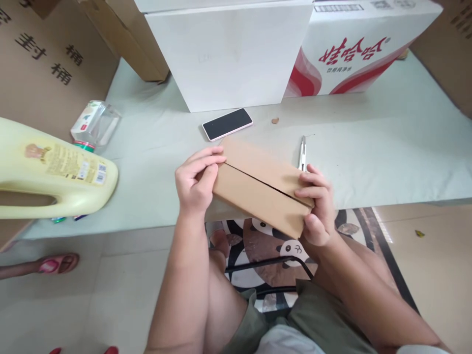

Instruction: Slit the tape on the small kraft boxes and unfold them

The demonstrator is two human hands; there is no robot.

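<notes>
A small brown cardboard box [254, 199] is held tilted over the front edge of the cloth-covered table. Its two top flaps are folded in, with a narrow dark gap between them. My left hand [197, 179] grips the left end, fingers on top near the gap and thumb at the near flap. My right hand [319, 206] grips the right end, its fingers over the far flap and the thumb near the front corner. Just beyond my right fingers lies a slim silvery tool [303, 151], perhaps a utility knife. A smartphone [227, 124] with a dark screen lies beyond the box.
Behind stand a white box [236, 59] and a white-and-red carton [354, 59]. At left are a big yellow jug [70, 167], a clear plastic bottle [98, 125] and large brown cartons [47, 59]. A small brown scrap [275, 120] lies on the table [387, 157]. Someone's foot [59, 264] shows lower left.
</notes>
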